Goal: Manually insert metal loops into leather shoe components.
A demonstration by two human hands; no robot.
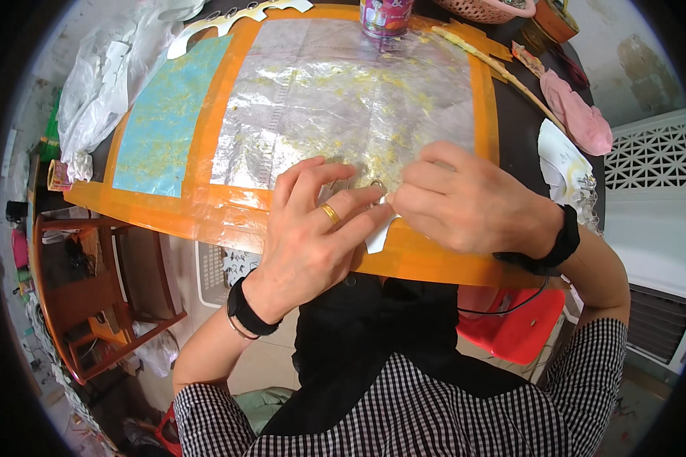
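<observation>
Near the front edge of the tabletop, my left hand (316, 217) lies over a small white card-like piece (379, 236), fingers pressed down on it. A small metal ring (377, 183) shows at the tips of its fingers. Right beside it my right hand (461, 199) is closed in a pinch, its fingertips meeting the left fingers at the ring. Whatever the pinch holds is hidden by the fingers. Beneath both hands is a shiny sheet (297, 99), smeared with yellow and edged with orange tape.
At the far left lie a scalloped white strip (240, 20) with rings and a clear plastic bag (103, 84). A purple cup (386, 17), a long stick (503, 74), a pink cloth (574, 113) and a white sheet with rings (560, 164) lie farther back and right.
</observation>
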